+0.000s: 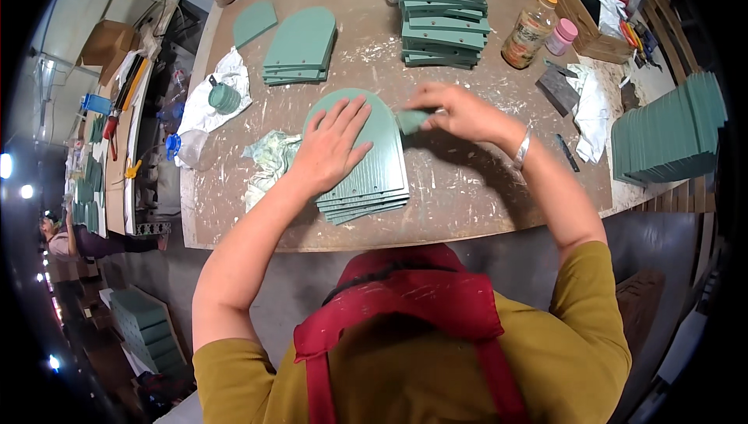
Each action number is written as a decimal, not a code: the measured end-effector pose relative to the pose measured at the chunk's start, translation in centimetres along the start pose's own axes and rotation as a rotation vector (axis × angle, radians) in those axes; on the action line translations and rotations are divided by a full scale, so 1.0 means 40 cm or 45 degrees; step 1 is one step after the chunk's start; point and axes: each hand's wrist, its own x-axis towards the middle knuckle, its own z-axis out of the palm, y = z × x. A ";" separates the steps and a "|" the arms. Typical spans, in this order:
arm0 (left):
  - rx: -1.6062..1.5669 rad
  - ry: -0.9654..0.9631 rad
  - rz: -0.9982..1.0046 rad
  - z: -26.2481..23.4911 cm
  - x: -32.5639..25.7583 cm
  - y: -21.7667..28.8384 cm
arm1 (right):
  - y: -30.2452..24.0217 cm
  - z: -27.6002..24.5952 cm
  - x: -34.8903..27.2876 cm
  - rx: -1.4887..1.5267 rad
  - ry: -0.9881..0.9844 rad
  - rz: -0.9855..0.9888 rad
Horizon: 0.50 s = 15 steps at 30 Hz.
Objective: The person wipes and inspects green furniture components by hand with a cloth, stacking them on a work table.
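A small stack of green round-topped panels (pixel 366 171) lies near the table's front edge, with small holes along its straight end. Flat on the top panel rests my left hand (pixel 333 144), fingers spread. My right hand (pixel 456 111) pinches a small green pad (pixel 411 121) against the stack's right edge; whether it is sponge or cloth I cannot tell. A green-stained rag (pixel 273 161) is bunched left of the stack. Farther back sit another small pile of arched panels (pixel 300 44) and a single green piece (pixel 255 23).
A tall stack of green panels (pixel 444 15) stands at the back. To the right are an orange-capped jar (pixel 530 32), a pink bottle (pixel 561 36), a dark block (pixel 557 89) and more panels (pixel 666 132). A green cup (pixel 224 98) sits on a white cloth (pixel 195 105) at left.
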 end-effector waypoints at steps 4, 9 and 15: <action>0.055 0.064 0.035 -0.002 0.005 0.001 | -0.011 0.015 0.017 -0.041 0.117 -0.095; 0.043 0.031 0.021 -0.007 0.004 0.006 | 0.013 -0.016 -0.014 -0.184 0.099 0.003; 0.056 0.039 0.031 -0.005 0.004 0.008 | -0.007 0.009 -0.012 -0.143 0.085 -0.108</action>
